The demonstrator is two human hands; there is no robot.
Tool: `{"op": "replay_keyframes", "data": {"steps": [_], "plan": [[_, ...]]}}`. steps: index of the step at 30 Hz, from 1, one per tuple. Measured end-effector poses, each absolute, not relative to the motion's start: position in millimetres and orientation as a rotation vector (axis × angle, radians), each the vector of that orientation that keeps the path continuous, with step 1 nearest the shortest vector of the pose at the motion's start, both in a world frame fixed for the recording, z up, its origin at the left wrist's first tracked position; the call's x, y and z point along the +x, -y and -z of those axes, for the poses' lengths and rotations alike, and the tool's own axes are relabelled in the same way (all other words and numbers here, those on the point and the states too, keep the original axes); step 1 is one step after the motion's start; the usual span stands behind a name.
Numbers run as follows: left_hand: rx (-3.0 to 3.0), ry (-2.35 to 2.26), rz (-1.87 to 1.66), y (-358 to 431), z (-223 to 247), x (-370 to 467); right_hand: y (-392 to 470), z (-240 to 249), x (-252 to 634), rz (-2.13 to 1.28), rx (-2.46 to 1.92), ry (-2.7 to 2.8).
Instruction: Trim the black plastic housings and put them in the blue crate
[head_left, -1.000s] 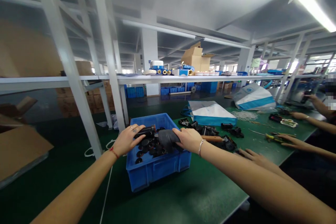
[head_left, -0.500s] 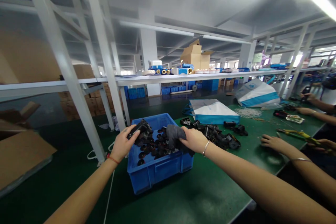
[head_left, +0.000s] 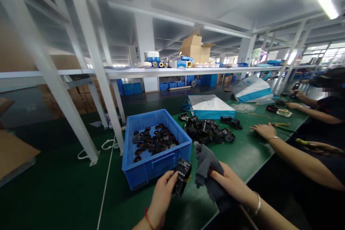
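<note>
In front of the blue bin, my left hand (head_left: 163, 194) is closed on a black plastic part (head_left: 183, 174) with thin yellowish wires at its side; its exact kind is not clear. My right hand (head_left: 231, 181) grips a dark grey cloth (head_left: 206, 169), which hangs down over the table's front edge. A small gap separates the cloth from the black part. The blue plastic bin (head_left: 159, 165) stands on the green table, with several small round black pieces (head_left: 151, 142) spread across its floor. Beyond the cloth lies a heap of black plastic parts (head_left: 207, 129).
White-and-blue bags (head_left: 212, 109) rest behind the heap. At the right, a co-worker's hand (head_left: 264, 130) lies on the table near yellow-handled pliers (head_left: 281, 124). Shelf posts (head_left: 88, 61) rise at the left, beside a cardboard box (head_left: 16, 154) and white cable loops (head_left: 107, 144).
Both hands have moved from over the bin toward the table's front edge, carrying the black part and the cloth. The view has shifted rightward, and more of the co-workers shows.
</note>
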State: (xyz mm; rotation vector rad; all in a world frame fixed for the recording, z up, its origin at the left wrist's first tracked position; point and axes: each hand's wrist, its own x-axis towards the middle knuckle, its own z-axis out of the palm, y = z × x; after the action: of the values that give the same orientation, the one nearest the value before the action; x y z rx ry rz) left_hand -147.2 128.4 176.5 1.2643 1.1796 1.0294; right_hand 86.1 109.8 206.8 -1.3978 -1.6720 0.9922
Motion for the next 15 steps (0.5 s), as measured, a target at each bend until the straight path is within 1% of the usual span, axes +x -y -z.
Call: {"op": "replay_keyframes", "data": {"steps": [3, 6, 8, 11, 12, 13, 15], "plan": [[1.679, -1.387, -0.640, -132.6, -150.0, -125.7, -71.8, -174.0, 119.1, -0.985, -1.565, 1.572], [2.133, -1.594, -0.294, -144.2, -153.5, -101.7, -41.8, -151.0, 137.6, -1.014, -1.638, 1.494], [2.238, -1.596, -0.166, -149.7, -162.7, -83.5, -27.9, -141.8, 143.4, -1.009, -1.647, 1.484], [1.916, -1.384, -0.052, -153.6, -173.1, -62.5, -12.9, -132.4, 150.0, -1.017, -1.642, 1.443], [1.890, -1.332, -0.060, -154.8, -174.4, -58.7, -8.5, -129.0, 152.9, -1.031, -1.634, 1.418], [1.977, -1.299, -0.108, -156.3, -174.4, -56.3, -4.1, -125.0, 156.2, -1.056, -1.616, 1.387], [2.418, -1.195, -0.332, -159.5, -170.7, -52.1, 4.7, -114.4, 163.4, -1.206, -1.542, 1.234]]}}
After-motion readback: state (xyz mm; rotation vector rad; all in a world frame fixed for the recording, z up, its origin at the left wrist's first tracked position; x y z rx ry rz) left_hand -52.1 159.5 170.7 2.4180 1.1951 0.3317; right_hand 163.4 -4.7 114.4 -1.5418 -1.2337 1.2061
